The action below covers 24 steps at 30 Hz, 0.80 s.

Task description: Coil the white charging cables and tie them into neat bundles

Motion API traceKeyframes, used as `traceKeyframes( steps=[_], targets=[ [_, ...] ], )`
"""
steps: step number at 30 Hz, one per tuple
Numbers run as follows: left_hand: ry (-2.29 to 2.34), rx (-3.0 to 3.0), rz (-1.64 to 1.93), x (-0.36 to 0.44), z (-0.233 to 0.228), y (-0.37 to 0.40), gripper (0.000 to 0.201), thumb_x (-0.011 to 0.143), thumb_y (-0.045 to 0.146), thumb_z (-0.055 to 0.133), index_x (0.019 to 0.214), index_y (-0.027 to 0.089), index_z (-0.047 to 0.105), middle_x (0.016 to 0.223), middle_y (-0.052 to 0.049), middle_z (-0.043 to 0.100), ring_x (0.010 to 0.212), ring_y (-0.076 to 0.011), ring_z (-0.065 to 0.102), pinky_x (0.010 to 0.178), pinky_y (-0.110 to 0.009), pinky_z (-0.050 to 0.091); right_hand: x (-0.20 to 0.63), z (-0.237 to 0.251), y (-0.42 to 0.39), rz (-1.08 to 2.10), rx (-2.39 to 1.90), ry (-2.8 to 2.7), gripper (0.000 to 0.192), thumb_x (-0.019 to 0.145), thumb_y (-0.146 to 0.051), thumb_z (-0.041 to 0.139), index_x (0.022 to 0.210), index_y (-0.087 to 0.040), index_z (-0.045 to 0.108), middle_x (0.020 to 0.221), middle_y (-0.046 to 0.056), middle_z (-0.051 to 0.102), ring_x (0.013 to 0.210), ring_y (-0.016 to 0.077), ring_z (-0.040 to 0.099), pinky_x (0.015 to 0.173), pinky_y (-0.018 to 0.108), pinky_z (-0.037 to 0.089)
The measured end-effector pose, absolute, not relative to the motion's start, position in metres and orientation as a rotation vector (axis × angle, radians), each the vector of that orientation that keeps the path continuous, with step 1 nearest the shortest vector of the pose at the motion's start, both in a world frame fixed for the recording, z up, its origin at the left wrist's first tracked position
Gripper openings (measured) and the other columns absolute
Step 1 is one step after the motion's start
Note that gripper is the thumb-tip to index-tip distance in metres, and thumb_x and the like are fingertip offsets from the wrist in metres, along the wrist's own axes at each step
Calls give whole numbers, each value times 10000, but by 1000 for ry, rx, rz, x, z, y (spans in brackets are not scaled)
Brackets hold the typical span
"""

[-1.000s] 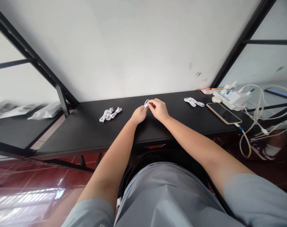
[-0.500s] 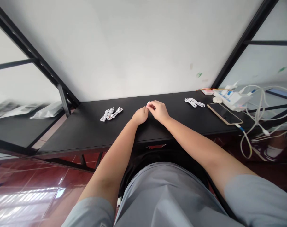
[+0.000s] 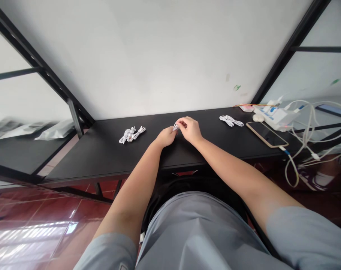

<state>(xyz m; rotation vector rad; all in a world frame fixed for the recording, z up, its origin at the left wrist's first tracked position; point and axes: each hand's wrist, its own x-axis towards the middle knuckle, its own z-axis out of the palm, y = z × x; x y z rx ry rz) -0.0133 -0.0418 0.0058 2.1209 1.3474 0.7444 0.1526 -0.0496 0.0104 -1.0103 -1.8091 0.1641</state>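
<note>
Left hand [image 3: 165, 136]: resting on desk [image 3: 108, 150] at centre, fingers curled, tips pinching small white cable [image 3: 175, 126]. Right hand [image 3: 189, 129]: just beside left, touching it at the fingertips, fingers bent and pressed together on same cable from the other side. Cable: mostly hidden between the two hands, only a short white piece visible, held just above desk top near back edge; form of coil not discernible.

Cable bundle [image 3: 132, 134]: white, coiled, lying on desk, well left of hands. Second bundle [image 3: 230, 120]: white, lying on desk, right of hands, near phone. Phone [image 3: 266, 134]: flat, screen up, dark, at right end of desk, plugged lead at its near corner. Power strip [image 3: 273, 113]: white, behind phone, at desk's far right corner, several plugs seated. Loose leads [image 3: 305, 138]: white, looping off right end of desk. Wall [image 3: 159, 56]: plain white, directly behind desk. Floor [image 3: 32, 225]: red tile, glossy, lower left. Shirt [image 3: 198, 232]: grey, foreground.
</note>
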Motion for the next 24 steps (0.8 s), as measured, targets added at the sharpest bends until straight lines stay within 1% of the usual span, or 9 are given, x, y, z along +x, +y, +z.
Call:
traceKeyframes(
  steps=[3, 4, 9, 11, 14, 16, 18, 21, 24],
  targets=[
    [1369, 2146, 702, -12, 8, -43, 463, 1025, 426, 288, 802, 184, 613, 775, -77, 689, 751, -217, 642, 767, -320, 462, 151, 10, -50, 153, -1006, -1818, 189, 963, -301, 547, 906, -202, 697, 900, 65, 673, 791, 187, 622, 767, 303, 498],
    [1393, 2187, 683, -10, 9, -44, 467, 1031, 413, 273, 830, 178, 622, 791, -87, 698, 768, -223, 654, 775, -322, 464, 151, 10, -50, 149, -999, -1829, 182, 960, -296, 552, 901, -202, 695, 896, 62, 671, 790, 186, 619, 767, 305, 497],
    [1531, 2401, 530, -2, 10, -49, 399, 1020, 317, 290, 1044, 153, 653, 1034, -148, 726, 967, -284, 680, 827, -358, 473, 150, 8, -49, 105, -969, -1872, 151, 945, -246, 573, 879, -186, 696, 840, 46, 653, 759, 175, 603, 746, 299, 479],
    [1548, 2389, 497, 0, 10, -50, 418, 1018, 324, 277, 1051, 159, 659, 1045, -148, 727, 977, -289, 680, 825, -360, 473, 151, 8, -49, 72, -984, -1911, 156, 943, -227, 572, 871, -184, 703, 845, 51, 653, 769, 179, 604, 744, 300, 468],
    [1518, 2304, 547, -2, 12, -50, 437, 1014, 354, 275, 981, 166, 668, 1031, -136, 728, 979, -285, 671, 807, -344, 465, 152, 8, -49, 34, -993, -1981, 178, 952, -205, 545, 898, -187, 714, 904, 66, 662, 831, 193, 613, 769, 305, 463],
    [1453, 2227, 634, -4, 13, -48, 427, 1008, 342, 290, 885, 169, 660, 963, -124, 726, 950, -271, 664, 787, -326, 455, 152, 8, -50, 23, -987, -2026, 202, 961, -202, 521, 924, -192, 719, 949, 74, 663, 862, 200, 615, 783, 311, 463],
    [1393, 2122, 733, -7, 12, -45, 385, 992, 307, 332, 783, 175, 627, 832, -102, 702, 873, -247, 653, 749, -303, 442, 152, 7, -50, 18, -972, -2053, 223, 968, -200, 502, 942, -194, 724, 981, 80, 659, 879, 204, 615, 791, 317, 466],
    [1334, 1901, 868, -9, 7, -41, 334, 966, 280, 400, 685, 187, 555, 644, -61, 606, 720, -211, 600, 659, -275, 407, 152, 7, -50, 22, -940, -2034, 231, 966, -198, 503, 962, -186, 733, 988, 86, 650, 887, 205, 615, 792, 319, 474],
    [1240, 1671, 970, -8, 2, -38, 336, 956, 279, 427, 641, 194, 506, 544, -25, 502, 599, -175, 513, 581, -261, 356, 152, 7, -50, 47, -933, -2002, 218, 958, -208, 527, 986, -185, 742, 955, 83, 635, 844, 196, 607, 777, 319, 483]
  ],
)
